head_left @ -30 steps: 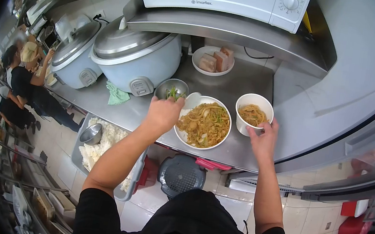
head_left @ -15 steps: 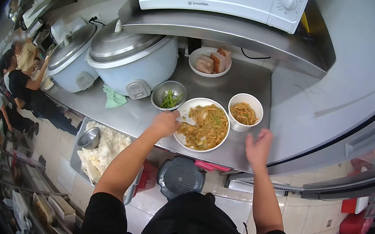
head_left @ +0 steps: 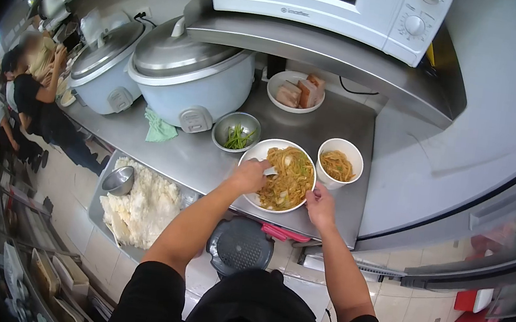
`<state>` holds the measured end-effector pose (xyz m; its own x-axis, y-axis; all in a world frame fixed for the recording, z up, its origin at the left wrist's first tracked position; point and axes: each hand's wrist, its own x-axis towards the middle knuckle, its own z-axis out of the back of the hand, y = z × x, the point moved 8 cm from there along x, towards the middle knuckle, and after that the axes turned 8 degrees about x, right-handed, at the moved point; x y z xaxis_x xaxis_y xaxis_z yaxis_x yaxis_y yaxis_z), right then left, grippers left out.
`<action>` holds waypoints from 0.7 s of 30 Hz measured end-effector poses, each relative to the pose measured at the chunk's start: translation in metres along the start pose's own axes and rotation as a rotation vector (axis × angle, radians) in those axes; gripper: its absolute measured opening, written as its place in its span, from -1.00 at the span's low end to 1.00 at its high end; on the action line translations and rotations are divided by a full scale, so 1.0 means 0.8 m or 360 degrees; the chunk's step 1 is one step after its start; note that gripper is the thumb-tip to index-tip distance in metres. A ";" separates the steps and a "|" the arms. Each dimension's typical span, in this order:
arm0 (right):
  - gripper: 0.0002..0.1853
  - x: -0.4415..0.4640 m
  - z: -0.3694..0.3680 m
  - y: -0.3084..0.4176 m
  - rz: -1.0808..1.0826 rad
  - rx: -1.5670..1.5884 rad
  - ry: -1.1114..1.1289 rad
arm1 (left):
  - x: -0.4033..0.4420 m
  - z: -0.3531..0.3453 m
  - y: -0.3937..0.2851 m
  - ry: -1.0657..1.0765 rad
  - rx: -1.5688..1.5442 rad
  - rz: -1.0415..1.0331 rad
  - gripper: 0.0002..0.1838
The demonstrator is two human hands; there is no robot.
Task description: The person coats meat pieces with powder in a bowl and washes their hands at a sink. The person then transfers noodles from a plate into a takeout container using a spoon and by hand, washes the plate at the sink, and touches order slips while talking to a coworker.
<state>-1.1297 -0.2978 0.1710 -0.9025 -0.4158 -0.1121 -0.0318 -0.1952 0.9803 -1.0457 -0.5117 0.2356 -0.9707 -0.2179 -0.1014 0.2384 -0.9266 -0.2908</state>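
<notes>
A white bowl (head_left: 253, 200) of stir-fried noodles with cabbage (head_left: 288, 181) stands near the counter's front edge. Over its left side, my left hand (head_left: 252, 176) is closed on a white spoon (head_left: 271, 171), which looks short because my fingers cover most of it. My right hand (head_left: 321, 205) pinches the bowl's right rim, thumb and fingers together. Just behind that hand is a white paper tub (head_left: 331, 181) with more noodles (head_left: 337, 165) in it. A metal bowl (head_left: 219, 137) with cut green stalks (head_left: 238, 136) sits to the left, close to the noodle bowl.
Two large rice cookers (head_left: 190, 82) line the back left, beside a green cloth (head_left: 159, 128). A bowl of meat blocks (head_left: 289, 94) is under the shelf holding a microwave (head_left: 302, 12). Below the counter are a rice tub (head_left: 143, 205) and a stool (head_left: 239, 247). Co-workers (head_left: 41, 92) stand far left.
My right hand has come left and taken hold of the bowl's rim. My left hand has moved right, over the noodles, with the spoon. The view has shifted slightly.
</notes>
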 end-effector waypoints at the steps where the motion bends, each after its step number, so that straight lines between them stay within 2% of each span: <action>1: -0.58 0.005 0.002 -0.008 0.0057 0.0114 -0.0023 | 0.003 0.000 -0.001 -0.0050 -0.0015 0.0013 -0.56; 4: -0.40 -0.026 0.038 0.013 0.0193 -0.0001 -0.0312 | 0.002 -0.006 0.001 -0.0008 -0.0099 0.0047 -0.58; 7: -0.32 -0.058 0.074 0.107 0.0228 -0.0495 -0.0443 | -0.002 -0.008 0.007 -0.0146 -0.0175 0.0017 -0.58; 10: -0.48 -0.031 0.088 0.106 0.0760 -0.1160 -0.0597 | -0.005 -0.005 0.005 -0.0144 -0.0279 0.0034 -0.57; 16: -0.71 0.004 0.097 0.103 0.0773 -0.0921 -0.0482 | -0.012 0.004 0.014 -0.0193 -0.0456 0.0098 -0.56; 19: -0.72 0.005 0.100 0.099 0.0615 -0.0665 -0.0400 | -0.019 0.015 0.018 -0.0278 -0.0496 0.0092 -0.57; 21: -0.73 0.005 0.105 0.099 0.0717 -0.0621 -0.0438 | -0.027 0.018 0.022 -0.0301 -0.0501 0.0087 -0.58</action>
<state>-1.1717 -0.2406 0.2621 -0.8696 -0.2995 0.3925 0.4865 -0.3845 0.7845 -1.0210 -0.5277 0.2465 -0.9378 -0.3445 0.0440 0.2593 -0.7788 -0.5711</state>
